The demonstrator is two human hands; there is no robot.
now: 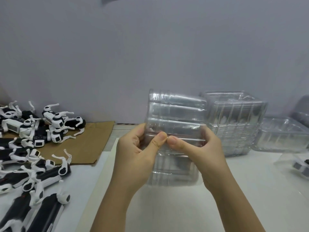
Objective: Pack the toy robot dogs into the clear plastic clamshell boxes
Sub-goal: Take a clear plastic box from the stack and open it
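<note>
A clear plastic clamshell box (175,113) is held up above the white table, in the middle of the view. My left hand (138,151) grips its left side and my right hand (199,148) grips its right side, both thumbs pressed on the front seam and nearly touching. The box looks empty. Several black-and-white toy robot dogs (33,148) lie heaped at the left. A stack of nested clamshell boxes (234,123) stands just right of my hands.
Brown cardboard (93,141) lies under part of the dog heap. Another clear box (282,136) sits at the right, with a boxed toy dog (302,166) at the right edge. A grey wall closes off the back.
</note>
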